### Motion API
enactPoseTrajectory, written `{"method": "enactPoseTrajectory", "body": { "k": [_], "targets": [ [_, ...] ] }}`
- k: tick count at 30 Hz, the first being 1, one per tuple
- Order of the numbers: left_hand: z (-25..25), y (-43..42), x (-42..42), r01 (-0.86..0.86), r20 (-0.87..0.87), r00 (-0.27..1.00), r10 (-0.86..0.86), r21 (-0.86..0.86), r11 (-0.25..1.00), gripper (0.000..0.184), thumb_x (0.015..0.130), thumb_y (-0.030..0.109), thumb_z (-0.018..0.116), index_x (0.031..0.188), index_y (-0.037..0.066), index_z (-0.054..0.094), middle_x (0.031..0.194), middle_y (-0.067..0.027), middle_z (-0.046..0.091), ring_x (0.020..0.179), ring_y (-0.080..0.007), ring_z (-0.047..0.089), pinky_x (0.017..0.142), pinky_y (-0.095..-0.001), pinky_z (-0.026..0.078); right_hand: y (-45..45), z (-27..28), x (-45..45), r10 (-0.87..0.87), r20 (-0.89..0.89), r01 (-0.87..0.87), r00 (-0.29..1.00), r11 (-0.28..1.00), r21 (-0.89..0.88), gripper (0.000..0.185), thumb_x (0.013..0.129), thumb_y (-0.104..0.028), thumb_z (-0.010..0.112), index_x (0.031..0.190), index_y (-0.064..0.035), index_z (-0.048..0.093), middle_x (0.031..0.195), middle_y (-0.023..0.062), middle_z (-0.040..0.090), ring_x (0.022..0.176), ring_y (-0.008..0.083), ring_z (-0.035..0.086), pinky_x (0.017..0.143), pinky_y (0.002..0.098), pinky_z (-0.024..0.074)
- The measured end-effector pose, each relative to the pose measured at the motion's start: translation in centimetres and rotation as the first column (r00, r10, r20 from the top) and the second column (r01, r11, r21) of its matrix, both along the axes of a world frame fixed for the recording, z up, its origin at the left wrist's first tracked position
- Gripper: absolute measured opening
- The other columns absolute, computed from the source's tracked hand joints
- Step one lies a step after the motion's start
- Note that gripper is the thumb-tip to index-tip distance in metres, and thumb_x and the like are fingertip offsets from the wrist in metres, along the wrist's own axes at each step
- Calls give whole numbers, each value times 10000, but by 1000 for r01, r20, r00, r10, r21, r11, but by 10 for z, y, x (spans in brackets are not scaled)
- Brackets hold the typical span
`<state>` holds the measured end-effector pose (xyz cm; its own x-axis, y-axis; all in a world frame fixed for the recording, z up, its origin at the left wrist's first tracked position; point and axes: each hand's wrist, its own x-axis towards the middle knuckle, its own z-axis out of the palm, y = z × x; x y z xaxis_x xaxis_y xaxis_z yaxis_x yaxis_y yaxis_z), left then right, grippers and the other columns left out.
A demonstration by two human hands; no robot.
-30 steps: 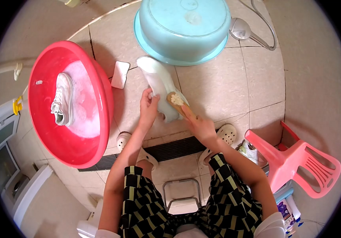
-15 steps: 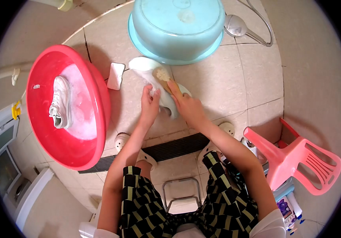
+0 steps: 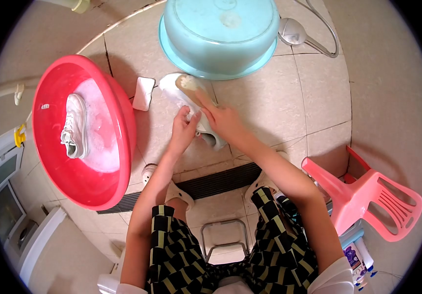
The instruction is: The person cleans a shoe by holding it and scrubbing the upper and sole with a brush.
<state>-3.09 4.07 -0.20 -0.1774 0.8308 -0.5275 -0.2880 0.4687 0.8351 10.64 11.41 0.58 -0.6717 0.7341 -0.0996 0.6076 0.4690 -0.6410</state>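
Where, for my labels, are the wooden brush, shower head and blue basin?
Wooden brush (image 3: 200,96): head view, its wooden body.
Shower head (image 3: 292,32): head view, its round part.
Blue basin (image 3: 220,58): head view, its side wall.

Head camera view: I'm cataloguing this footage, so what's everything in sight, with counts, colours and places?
red basin: 1, red, left, holding suds
shoe in basin: 1, white
brushed shoe: 1, white, by both hands
brush: 1, tan, over that shoe
block: 1, white, floor between basins
upturned basin: 1, light blue, top
shower head: 1, silver, top right
plastic seat: 1, pink, right
printed container: count unclear, white and purple, lower right
yellow item: 1, yellow, far left
grate: black, floor, partly hidden
metal frame: 1, silver, between legs
clogs: 2, cream, feet
shorts: 1, black and tan, legs
left hand: 1, bare, at brushed shoe
right hand: 1, bare, holding brush
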Motion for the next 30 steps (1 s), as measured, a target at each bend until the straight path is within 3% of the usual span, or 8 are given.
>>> {"method": "enactPoseTrajectory", "body": {
  "k": [3,6,9,17,21,23,30],
  "targets": [
    [-8,6,2,-52,46,998,52,-9,999,86,928,121,549,921,64,485,691,-25,583,506,-64,542,386,-219,452,-8,2,21,-26,-23,25,999,999,-20,543,939,-281,489,1443,-266,288,566,127,580,478,302,585,435,415,461],
    [-12,11,3,-97,86,992,93,47,994,83,910,103,557,861,46,523,669,-28,585,484,-73,543,380,-223,445,-16,6,37,-24,64,24,998,1000,-4,539,945,-252,487,1446,-265,288,621,121,606,522,324,594,464,428,460],
    [-15,11,3,-124,96,988,124,-6,992,97,902,98,549,833,31,551,694,-42,610,490,-82,559,374,-223,436,-26,6,52,-3,116,-4,993,999,54,534,951,-280,471,1447,-275,273,559,130,574,468,308,573,434,421,452],
    [-28,1,0,-141,77,988,135,67,988,97,897,104,556,855,26,596,696,-24,632,493,-67,560,380,-213,411,-51,15,103,-7,307,43,952,993,-113,545,943,-245,480,1450,-263,280,616,131,582,522,371,566,473,465,450],
    [-29,2,1,-143,84,987,135,92,986,99,896,102,561,869,19,606,710,-16,637,508,-58,561,405,-204,414,-53,16,104,-44,216,58,975,997,-56,553,948,-327,456,1451,-348,228,568,149,569,492,370,572,453,474,460],
    [-28,2,1,-146,90,986,138,86,986,103,896,96,557,894,10,614,726,-16,641,525,-55,563,428,-200,422,-47,18,94,19,270,12,963,994,-113,542,947,-247,473,1452,-260,275,618,133,582,509,353,565,466,449,454],
    [-28,4,0,-154,104,984,145,91,984,104,891,70,546,922,-4,612,771,-27,647,569,-62,580,470,-204,452,-33,13,73,46,247,-37,968,998,-44,540,950,-261,475,1452,-261,274,593,107,577,487,322,565,450,433,452]
  ]
}}
